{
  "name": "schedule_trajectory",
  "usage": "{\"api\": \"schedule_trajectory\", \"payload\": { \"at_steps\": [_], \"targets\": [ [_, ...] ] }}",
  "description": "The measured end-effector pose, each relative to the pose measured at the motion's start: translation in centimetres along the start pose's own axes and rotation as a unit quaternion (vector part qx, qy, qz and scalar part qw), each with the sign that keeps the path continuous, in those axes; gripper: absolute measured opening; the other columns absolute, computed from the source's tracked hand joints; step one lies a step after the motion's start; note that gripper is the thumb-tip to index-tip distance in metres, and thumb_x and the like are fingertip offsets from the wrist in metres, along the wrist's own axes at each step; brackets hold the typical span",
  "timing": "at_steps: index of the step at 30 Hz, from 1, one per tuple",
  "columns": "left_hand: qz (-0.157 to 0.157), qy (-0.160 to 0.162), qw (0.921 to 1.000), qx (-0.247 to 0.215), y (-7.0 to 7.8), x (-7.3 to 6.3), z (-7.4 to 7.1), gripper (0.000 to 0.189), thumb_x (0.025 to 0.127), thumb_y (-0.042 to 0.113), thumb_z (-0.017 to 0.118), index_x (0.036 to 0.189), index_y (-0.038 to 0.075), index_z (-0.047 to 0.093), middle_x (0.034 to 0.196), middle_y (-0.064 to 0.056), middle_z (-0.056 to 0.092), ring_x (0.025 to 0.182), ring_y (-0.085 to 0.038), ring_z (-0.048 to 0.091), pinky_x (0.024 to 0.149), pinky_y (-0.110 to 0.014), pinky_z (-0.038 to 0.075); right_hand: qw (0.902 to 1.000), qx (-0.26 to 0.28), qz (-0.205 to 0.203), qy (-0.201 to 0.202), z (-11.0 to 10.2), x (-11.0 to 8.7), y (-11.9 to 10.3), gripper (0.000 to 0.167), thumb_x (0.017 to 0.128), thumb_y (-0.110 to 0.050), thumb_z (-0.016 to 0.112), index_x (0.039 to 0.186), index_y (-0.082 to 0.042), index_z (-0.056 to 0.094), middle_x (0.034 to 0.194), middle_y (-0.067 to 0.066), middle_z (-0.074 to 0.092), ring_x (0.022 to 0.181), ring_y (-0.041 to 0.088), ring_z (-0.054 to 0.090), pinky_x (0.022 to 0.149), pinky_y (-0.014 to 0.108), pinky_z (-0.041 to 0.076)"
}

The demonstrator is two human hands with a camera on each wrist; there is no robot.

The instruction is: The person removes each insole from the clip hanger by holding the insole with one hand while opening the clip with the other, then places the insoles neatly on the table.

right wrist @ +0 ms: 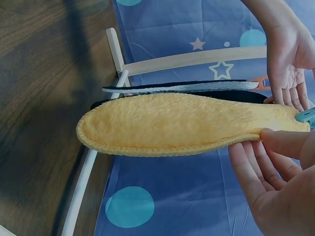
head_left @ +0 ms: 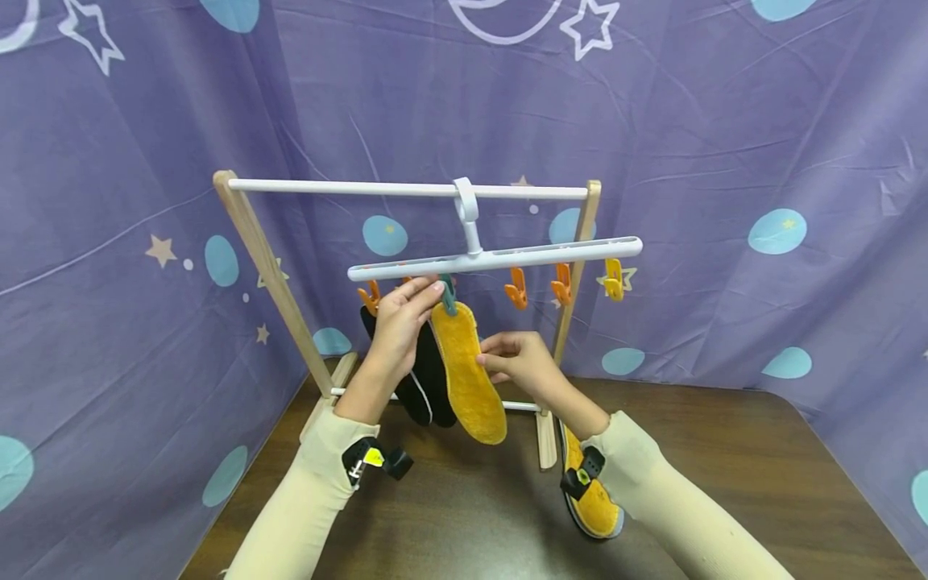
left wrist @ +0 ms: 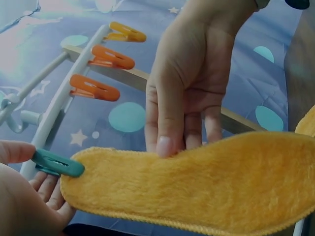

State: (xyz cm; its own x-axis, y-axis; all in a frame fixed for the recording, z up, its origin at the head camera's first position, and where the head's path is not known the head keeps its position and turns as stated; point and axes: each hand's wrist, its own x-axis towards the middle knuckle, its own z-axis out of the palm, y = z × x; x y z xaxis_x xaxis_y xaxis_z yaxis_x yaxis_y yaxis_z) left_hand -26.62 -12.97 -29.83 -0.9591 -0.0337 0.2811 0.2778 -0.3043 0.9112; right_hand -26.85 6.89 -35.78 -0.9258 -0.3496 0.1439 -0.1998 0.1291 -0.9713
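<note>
A fuzzy yellow insole (head_left: 467, 374) hangs tilted below a white clip hanger (head_left: 507, 258), its narrow end at a green clothespin (left wrist: 59, 163). My left hand (head_left: 395, 326) pinches the clothespin's tail end, thumb on top and fingers underneath. Partway down the insole, my right hand (head_left: 524, 362) holds its side edge between thumb and fingers, as the right wrist view shows. Behind and to the left hang black insoles (head_left: 432, 383), partly hidden by the left hand and the yellow insole. An orange clothespin (head_left: 369, 298) is at the top of the leftmost one.
The hanger hooks over the white rod (head_left: 326, 188) of a wooden-sided rack (head_left: 271, 274). Two orange clothespins (head_left: 516, 288) and a yellow clothespin (head_left: 614, 280) dangle on its right half. Another yellow insole (head_left: 598, 509) lies on the brown table (head_left: 464, 507), partly under the right forearm.
</note>
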Motion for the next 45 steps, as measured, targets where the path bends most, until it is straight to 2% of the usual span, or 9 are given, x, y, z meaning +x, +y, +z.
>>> {"api": "schedule_trajectory", "payload": {
  "at_steps": [8, 12, 16, 21, 30, 36, 43, 45],
  "targets": [
    [-0.028, 0.017, 0.9994, 0.012, 0.9, -0.2, 0.3, 0.032, 0.098, 0.008, 0.064, 0.124, -0.011, 0.062, 0.092, 0.007, 0.077, 0.091, -0.006, 0.071, 0.103, -0.029, 0.051, 0.9999, 0.010, 0.012, 0.001, 0.1, 0.0, -0.3, 0.018, 0.092, -0.003, 0.074, 0.104, 0.011, 0.072, 0.090, 0.014, 0.077, 0.076, 0.012, 0.070, 0.075, 0.041, 0.065],
    [-0.040, 0.018, 0.9989, 0.017, 1.1, -0.2, 0.3, 0.031, 0.098, 0.008, 0.064, 0.124, -0.010, 0.062, 0.092, 0.008, 0.078, 0.090, -0.006, 0.072, 0.099, -0.025, 0.052, 0.9998, 0.006, 0.019, -0.008, 0.0, 0.0, -0.5, 0.018, 0.092, -0.003, 0.073, 0.104, 0.011, 0.072, 0.090, 0.013, 0.076, 0.076, 0.013, 0.070, 0.076, 0.043, 0.064],
    [-0.053, 0.020, 0.9981, 0.024, 1.4, -0.3, 0.2, 0.037, 0.099, 0.009, 0.065, 0.130, -0.010, 0.061, 0.091, 0.010, 0.077, 0.091, -0.004, 0.072, 0.101, -0.027, 0.052, 0.9993, 0.005, 0.030, -0.022, -0.1, 0.1, -0.8, 0.018, 0.092, -0.002, 0.073, 0.105, 0.011, 0.071, 0.088, 0.011, 0.076, 0.075, 0.014, 0.070, 0.081, 0.051, 0.063],
    [-0.064, 0.017, 0.9973, 0.030, 1.5, -0.2, 0.1, 0.041, 0.098, 0.010, 0.065, 0.134, -0.010, 0.059, 0.091, 0.012, 0.077, 0.092, -0.003, 0.071, 0.108, -0.033, 0.049, 0.9985, 0.011, 0.047, -0.027, -0.3, 0.4, -1.0, 0.018, 0.091, -0.001, 0.073, 0.105, 0.011, 0.071, 0.086, 0.008, 0.075, 0.075, 0.015, 0.070, 0.082, 0.051, 0.063],
    [-0.070, 0.014, 0.9970, 0.029, 1.5, -0.2, -0.1, 0.044, 0.098, 0.011, 0.066, 0.136, -0.010, 0.057, 0.093, 0.010, 0.077, 0.094, -0.004, 0.072, 0.115, -0.038, 0.045, 0.9978, 0.008, 0.059, -0.028, -0.4, 0.6, -1.0, 0.017, 0.091, -0.001, 0.074, 0.103, 0.010, 0.071, 0.086, 0.009, 0.075, 0.075, 0.016, 0.071, 0.083, 0.052, 0.062],
    [-0.062, 0.014, 0.9978, 0.018, 1.3, 0.0, 0.0, 0.042, 0.099, 0.010, 0.065, 0.134, -0.011, 0.058, 0.089, 0.011, 0.078, 0.090, -0.004, 0.073, 0.111, -0.035, 0.048, 0.9978, 0.013, 0.058, -0.031, -0.4, 0.7, -0.9, 0.017, 0.091, -0.001, 0.074, 0.103, 0.010, 0.071, 0.086, 0.009, 0.075, 0.075, 0.016, 0.071, 0.086, 0.055, 0.060],
    [-0.056, 0.023, 0.9982, 0.008, 1.1, 0.0, 0.1, 0.036, 0.098, 0.008, 0.065, 0.129, -0.011, 0.060, 0.085, 0.011, 0.078, 0.086, -0.004, 0.073, 0.102, -0.027, 0.053, 0.9977, 0.013, 0.057, -0.036, -0.6, 0.6, -1.1, 0.018, 0.091, -0.002, 0.074, 0.104, 0.010, 0.071, 0.087, 0.010, 0.075, 0.075, 0.016, 0.071, 0.074, 0.039, 0.065],
    [-0.052, 0.027, 0.9983, 0.003, 1.0, 0.0, 0.1, 0.035, 0.098, 0.007, 0.064, 0.128, -0.012, 0.060, 0.085, 0.010, 0.077, 0.085, -0.005, 0.073, 0.097, -0.025, 0.054, 0.9976, 0.012, 0.057, -0.037, -0.6, 0.5, -1.1, 0.018, 0.091, -0.002, 0.074, 0.104, 0.010, 0.071, 0.088, 0.011, 0.075, 0.075, 0.016, 0.071, 0.073, 0.039, 0.065]
  ]
}}
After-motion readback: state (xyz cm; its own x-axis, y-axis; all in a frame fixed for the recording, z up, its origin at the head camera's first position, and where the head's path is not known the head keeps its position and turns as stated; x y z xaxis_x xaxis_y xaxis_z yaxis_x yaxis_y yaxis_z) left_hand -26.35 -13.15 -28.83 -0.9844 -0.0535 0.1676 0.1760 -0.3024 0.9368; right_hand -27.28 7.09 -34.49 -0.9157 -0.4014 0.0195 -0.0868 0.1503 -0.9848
